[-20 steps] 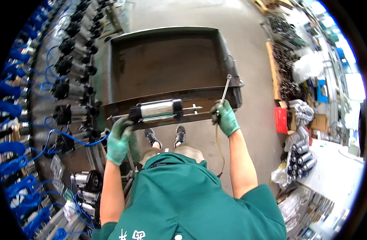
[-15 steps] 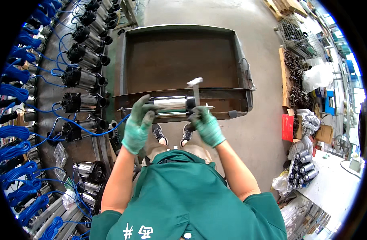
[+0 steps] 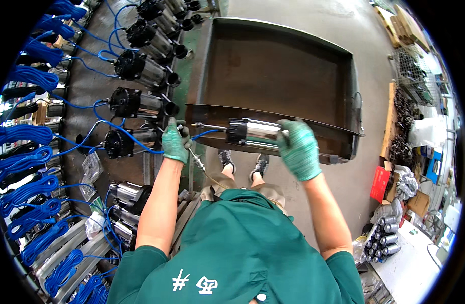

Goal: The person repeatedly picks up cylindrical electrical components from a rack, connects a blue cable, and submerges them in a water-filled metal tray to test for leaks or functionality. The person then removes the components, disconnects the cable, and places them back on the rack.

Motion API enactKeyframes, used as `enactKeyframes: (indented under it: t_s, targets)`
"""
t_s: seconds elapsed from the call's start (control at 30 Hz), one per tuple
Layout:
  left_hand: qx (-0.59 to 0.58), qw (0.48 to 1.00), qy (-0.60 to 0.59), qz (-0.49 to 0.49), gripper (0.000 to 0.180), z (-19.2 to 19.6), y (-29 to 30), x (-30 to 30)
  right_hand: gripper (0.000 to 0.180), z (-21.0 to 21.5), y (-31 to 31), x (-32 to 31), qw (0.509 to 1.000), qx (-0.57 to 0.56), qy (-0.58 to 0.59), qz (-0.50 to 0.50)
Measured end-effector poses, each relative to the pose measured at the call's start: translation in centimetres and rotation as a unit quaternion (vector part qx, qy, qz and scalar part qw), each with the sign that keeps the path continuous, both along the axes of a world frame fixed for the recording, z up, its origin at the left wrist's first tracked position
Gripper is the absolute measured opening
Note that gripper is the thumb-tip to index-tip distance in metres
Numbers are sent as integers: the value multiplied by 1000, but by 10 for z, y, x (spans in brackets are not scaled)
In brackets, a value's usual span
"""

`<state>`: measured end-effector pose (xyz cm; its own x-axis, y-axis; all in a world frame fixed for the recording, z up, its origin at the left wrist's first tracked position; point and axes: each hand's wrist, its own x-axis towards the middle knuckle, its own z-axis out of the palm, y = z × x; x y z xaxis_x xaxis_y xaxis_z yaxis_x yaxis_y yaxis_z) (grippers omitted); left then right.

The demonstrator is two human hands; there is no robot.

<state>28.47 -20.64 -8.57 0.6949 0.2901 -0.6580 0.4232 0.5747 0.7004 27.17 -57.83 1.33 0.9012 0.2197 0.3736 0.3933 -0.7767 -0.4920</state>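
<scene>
Head view, right hand: the green-gloved right hand (image 3: 299,148) is wrapped over the right end of a shiny steel pump cylinder (image 3: 256,136), fingers curled down around it, a firm closed hold.
Head view, left hand: the left hand (image 3: 175,142), gloved the same, is closed around a slim metal tool (image 3: 196,158) whose shaft runs down and to the right below the fist; what kind of tool it is I cannot tell.
Head view, the cylinder: it lies on its side along the near rim of the big rusty metal tray (image 3: 273,71), black cap pointing left, with a thin rod sticking out of that cap toward the left hand, and a blue cable (image 3: 204,134) coming off the same end.
Head view, gap: tool hand and black cap are near each other but apart; the tool's tip is not on the cylinder.
Head view, surroundings: a row of black-capped pumps (image 3: 136,105) with blue leads lines the bench to the left, and coils of blue cable (image 3: 25,167) are stacked at the far left.
Step in hand: by my reading, the piece is being steadied on the rim while the tool is readied at its cap end.
Next move calls for: keeping the right-hand clamp so the round body does not roll, and lining the tool up with the rod end before any force goes in.
</scene>
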Motion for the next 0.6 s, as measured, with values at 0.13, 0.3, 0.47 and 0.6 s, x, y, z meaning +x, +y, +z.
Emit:
enactKeyframes:
  t_s: [0.13,0.3,0.47,0.6]
  targets:
    - [9,994,60,-86,34,-20,23,15,23,-18,-12,25,963,30,259,-73]
    - [-22,975,72,-207,32,-27,30,28,16,-26,-8,31,965,26,238,-105]
    - [-4,958,105,-267,34,-33,30,34,14,-31,-8,32,973,12,209,-96]
    - [-1,953,91,-288,38,-31,26,38,15,-31,-6,35,969,15,225,-102]
